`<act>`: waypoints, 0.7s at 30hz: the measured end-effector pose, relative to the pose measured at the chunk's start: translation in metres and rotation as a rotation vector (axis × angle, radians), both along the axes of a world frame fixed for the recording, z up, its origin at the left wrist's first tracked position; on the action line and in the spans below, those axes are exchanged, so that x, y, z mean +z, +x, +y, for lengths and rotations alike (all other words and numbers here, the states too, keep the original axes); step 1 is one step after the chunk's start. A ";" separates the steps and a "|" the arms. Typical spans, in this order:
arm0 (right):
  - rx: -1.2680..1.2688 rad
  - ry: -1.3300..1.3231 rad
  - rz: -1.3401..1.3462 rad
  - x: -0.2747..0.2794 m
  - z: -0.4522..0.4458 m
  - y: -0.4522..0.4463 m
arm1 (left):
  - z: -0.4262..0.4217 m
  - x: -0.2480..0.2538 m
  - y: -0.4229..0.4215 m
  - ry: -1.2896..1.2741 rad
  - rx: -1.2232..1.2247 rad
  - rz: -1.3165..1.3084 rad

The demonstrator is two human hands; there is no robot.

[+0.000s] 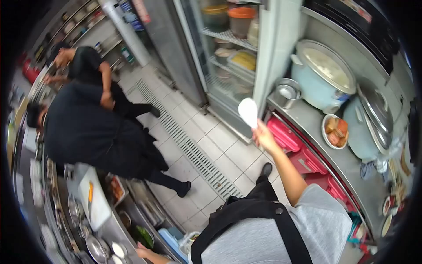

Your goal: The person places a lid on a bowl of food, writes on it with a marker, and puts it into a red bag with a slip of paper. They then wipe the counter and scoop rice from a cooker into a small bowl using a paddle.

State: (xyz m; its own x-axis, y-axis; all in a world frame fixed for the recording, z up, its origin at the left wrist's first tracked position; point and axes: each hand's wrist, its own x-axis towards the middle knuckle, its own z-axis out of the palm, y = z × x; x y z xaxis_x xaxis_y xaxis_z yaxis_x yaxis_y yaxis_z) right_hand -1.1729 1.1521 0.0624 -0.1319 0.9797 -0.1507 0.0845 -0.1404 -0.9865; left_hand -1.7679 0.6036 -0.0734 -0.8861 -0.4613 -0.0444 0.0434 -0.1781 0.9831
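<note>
In front of me, over the tiled floor, my right hand (263, 136) is closed around the handle of a white rice paddle (248, 113). The paddle's broad end points up and away from me. At the lower left, my left hand (143, 251) is at the edge of the steel counter (118, 229); its fingers are small and blurred, so their grip is unclear. Close to that hand are metal bowls (97, 247) and a container of green leaves (144, 236).
On the right-hand counter (351, 171) stand a large rice cooker (323, 75) with rice, a second cooker (367, 119), metal cups (288, 92) and a food bowl (335, 131). Pink bins (307, 159) sit below. Two people in black (96, 127) work at left. A glass-door fridge (233, 57) stands ahead.
</note>
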 end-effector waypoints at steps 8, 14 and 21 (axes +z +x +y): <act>-0.425 -0.218 0.021 -0.010 0.167 0.178 | 0.168 -0.151 0.197 0.130 -0.932 -1.018; -0.763 0.632 -0.851 0.109 0.149 0.288 | 0.342 -0.175 0.321 -0.430 -1.317 -1.027; -1.233 0.057 -2.166 0.201 0.078 0.622 | 0.505 -0.162 0.382 -0.564 -1.578 -0.950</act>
